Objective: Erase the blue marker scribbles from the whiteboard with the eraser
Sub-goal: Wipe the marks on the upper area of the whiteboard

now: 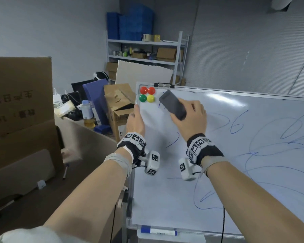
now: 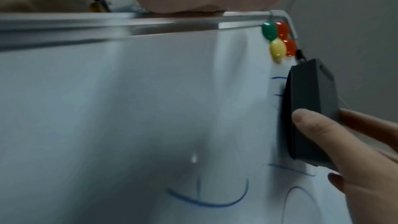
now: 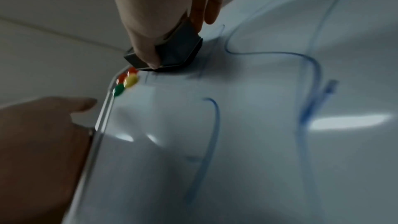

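Left hand point(image 1: 135, 120) gripping whiteboard point(image 1: 218, 172) edge mid-frame, magnets point(image 1: 147, 94) just right, then right hand point(image 1: 191, 118) pinching dark eraser point(image 1: 172, 104) by its long sides, flat on the board upper centre, probably light, stiff shell, soft pad, scribbles point(image 1: 270, 146) mostly lower right.

1. The eraser point(image 1: 172, 104) lies against the whiteboard point(image 1: 218, 172) near its far-left corner, just right of four magnets point(image 1: 147, 95).
2. The right hand point(image 1: 191, 118) sits on the eraser's near end; the left hand point(image 1: 135, 120) is at the board's left edge.
3. Scribbles point(image 1: 270, 146) spread right of and nearer than the eraser.
4. A marker point(image 1: 158, 230) lies in the tray point(image 1: 191, 240) at the board's near edge.
5. Boxes point(image 1: 119, 109) and a shelf point(image 1: 144, 50) stand beyond the board's far-left corner.
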### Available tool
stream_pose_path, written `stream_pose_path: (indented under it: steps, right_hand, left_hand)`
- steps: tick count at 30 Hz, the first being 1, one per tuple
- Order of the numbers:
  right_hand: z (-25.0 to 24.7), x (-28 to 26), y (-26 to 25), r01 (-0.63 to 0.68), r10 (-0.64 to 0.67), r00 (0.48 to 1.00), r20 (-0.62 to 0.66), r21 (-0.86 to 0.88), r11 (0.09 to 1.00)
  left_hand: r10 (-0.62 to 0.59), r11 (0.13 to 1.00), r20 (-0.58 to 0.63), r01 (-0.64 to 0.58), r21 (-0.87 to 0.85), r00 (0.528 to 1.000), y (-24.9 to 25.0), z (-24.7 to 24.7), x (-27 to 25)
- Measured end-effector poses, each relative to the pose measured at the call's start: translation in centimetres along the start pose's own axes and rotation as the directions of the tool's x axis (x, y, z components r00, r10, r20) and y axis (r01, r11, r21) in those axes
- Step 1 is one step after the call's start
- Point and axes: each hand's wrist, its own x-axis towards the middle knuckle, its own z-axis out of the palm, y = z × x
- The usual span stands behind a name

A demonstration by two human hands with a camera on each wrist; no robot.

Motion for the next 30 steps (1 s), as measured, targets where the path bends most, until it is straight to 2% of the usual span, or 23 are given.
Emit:
stream_pose_path:
  steps: [3,8,9,12,13,17,21,25,27,30]
  right_hand:
    - [-0.2,2.3,-0.5,-0.026,0.026,0.997,-0.071,-0.004,1.000]
    - [1.0,1.2,-0.7,0.219,-0.219,0.976,0.011,-0.098,0.971]
    - [1.0,1.3,-0.6,0.215,-0.217,0.976,0.000,-0.118,0.969]
    - [0.8,1.8,-0.6,0.021,-0.032,0.994,-0.107,-0.099,0.995]
    - [0.9,1.8,-0.6,-0.002,-0.007,0.994,-0.113,-0.080,0.997]
    - [0.9,1.7,-0.7,0.175,-0.176,0.984,0.006,-0.106,0.979]
    - [0.2,2.9,-0.2,-0.029,0.021,0.994,-0.110,-0.073,0.997]
    - [0.4,2.0,0.0,0.210,-0.204,0.977,0.061,-0.113,0.971]
    - [0.4,2.0,0.2,0.172,-0.167,0.985,0.044,-0.129,0.977]
    - [0.5,2.1,0.3,0.004,-0.010,0.998,-0.068,-0.091,0.996]
  left_hand:
    - [0.066,0.996,-0.030,-0.064,0.066,0.997,0.7,0.3,0.4]
    - [0.115,0.993,-0.048,-0.113,0.045,0.992,-0.1,-0.1,1.2]
    - [0.113,0.993,-0.044,-0.111,0.050,0.993,0.0,-0.1,1.2]
    - [0.123,0.991,-0.046,-0.120,0.058,0.991,0.0,0.2,1.0]
    - [0.125,0.991,-0.046,-0.123,0.054,0.991,-0.1,0.3,1.0]
    - [0.108,0.994,-0.072,-0.105,0.041,0.992,-0.4,0.1,1.3]
    - [0.110,0.994,-0.079,-0.110,0.004,0.991,-0.6,0.5,1.3]
    - [0.101,0.995,-0.073,-0.102,-0.010,0.992,-0.8,0.5,1.2]
    - [0.105,0.994,-0.075,-0.106,-0.010,0.992,-0.7,0.5,1.2]
    - [0.109,0.994,-0.073,-0.111,-0.016,0.991,-0.9,0.7,1.3]
